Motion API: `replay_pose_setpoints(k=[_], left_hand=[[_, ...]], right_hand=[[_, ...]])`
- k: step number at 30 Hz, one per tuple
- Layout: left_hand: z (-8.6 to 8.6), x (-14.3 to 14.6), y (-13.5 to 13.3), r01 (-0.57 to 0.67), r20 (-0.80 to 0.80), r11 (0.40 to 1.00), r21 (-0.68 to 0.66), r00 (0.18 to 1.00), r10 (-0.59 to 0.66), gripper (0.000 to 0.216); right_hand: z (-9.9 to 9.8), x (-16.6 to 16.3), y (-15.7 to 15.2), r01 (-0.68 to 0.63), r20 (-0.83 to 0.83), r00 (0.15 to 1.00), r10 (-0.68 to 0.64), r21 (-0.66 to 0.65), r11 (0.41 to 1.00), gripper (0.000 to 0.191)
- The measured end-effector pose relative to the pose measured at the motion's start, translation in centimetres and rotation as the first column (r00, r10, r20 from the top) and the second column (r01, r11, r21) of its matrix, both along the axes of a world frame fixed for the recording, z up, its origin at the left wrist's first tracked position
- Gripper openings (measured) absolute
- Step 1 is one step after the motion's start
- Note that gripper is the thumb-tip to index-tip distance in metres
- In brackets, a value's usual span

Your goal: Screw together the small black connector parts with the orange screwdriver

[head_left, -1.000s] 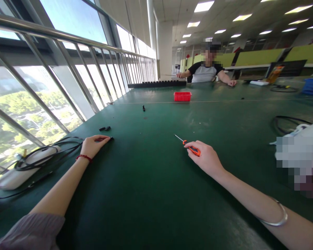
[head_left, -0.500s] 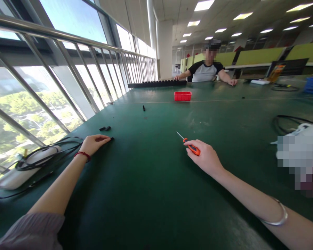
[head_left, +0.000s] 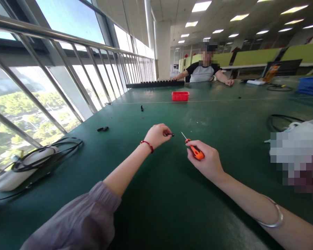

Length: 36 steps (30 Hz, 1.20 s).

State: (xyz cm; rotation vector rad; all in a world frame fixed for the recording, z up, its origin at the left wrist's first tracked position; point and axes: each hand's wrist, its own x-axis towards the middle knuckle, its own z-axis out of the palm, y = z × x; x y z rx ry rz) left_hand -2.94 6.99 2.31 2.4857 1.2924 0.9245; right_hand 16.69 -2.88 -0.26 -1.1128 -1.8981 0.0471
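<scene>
My left hand (head_left: 158, 134) hovers over the middle of the green table (head_left: 156, 194), its fingers pinched on a small black part (head_left: 171, 134). My right hand (head_left: 207, 160) is closed round an orange-handled screwdriver (head_left: 194, 150) whose thin metal tip points up and left toward the black part. The two hands are a short gap apart. Two more small black parts (head_left: 102, 128) lie to the left, and another one (head_left: 142, 108) lies farther back.
A white device wrapped in black cable (head_left: 28, 163) lies at the left edge by the window railing. A red bin (head_left: 180, 96) and a long black strip (head_left: 155, 83) sit far back, where another person (head_left: 205, 69) is seated. A cable coil (head_left: 281, 121) and a blue crate (head_left: 311, 85) are at right.
My left hand lifted the small black part from the left side of the table and carried it right, close to the screwdriver tip. My right hand shifted slightly nearer.
</scene>
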Motion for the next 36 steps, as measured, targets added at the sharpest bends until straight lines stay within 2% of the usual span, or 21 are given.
replay_pose_setpoints(k=[3, 7, 15, 19, 24, 36], left_hand=[[-1.3, 2.9, 0.6, -0.025, 0.008, 1.000, 0.001, 1.000, 0.025, 0.004], [-2.8, 3.5, 0.6, -0.043, 0.007, 0.999, -0.007, 0.999, 0.043, 0.005], [-2.9, 3.1, 0.4, -0.046, -0.020, 0.998, -0.040, 0.999, 0.045, 0.011], [-2.9, 3.3, 0.2, -0.036, -0.039, 0.999, 0.008, 0.999, 0.036, 0.009], [-3.0, 3.3, 0.3, -0.037, -0.069, 0.999, -0.016, 0.997, 0.035, 0.010], [-3.1, 3.3, 0.4, -0.032, -0.069, 0.999, -0.011, 0.997, 0.031, 0.011]], right_hand=[[0.2, 0.0, -0.3, 0.005, 0.022, 1.000, -0.009, 0.147, 0.989, 0.014], [0.2, -0.1, -0.2, 0.004, 0.020, 1.000, -0.008, 0.185, 0.983, 0.014], [0.2, 0.3, 0.1, 0.013, -0.098, 0.995, 0.013, 0.259, 0.966, 0.010], [0.3, 0.6, -0.1, 0.055, -0.156, 0.988, -0.016, 0.247, 0.967, 0.009], [0.3, 0.6, 0.2, 0.077, -0.231, 0.972, -0.032, 0.191, 0.979, 0.007], [0.1, 0.6, 0.7, 0.065, -0.230, 0.972, -0.037, 0.118, 0.991, 0.005]])
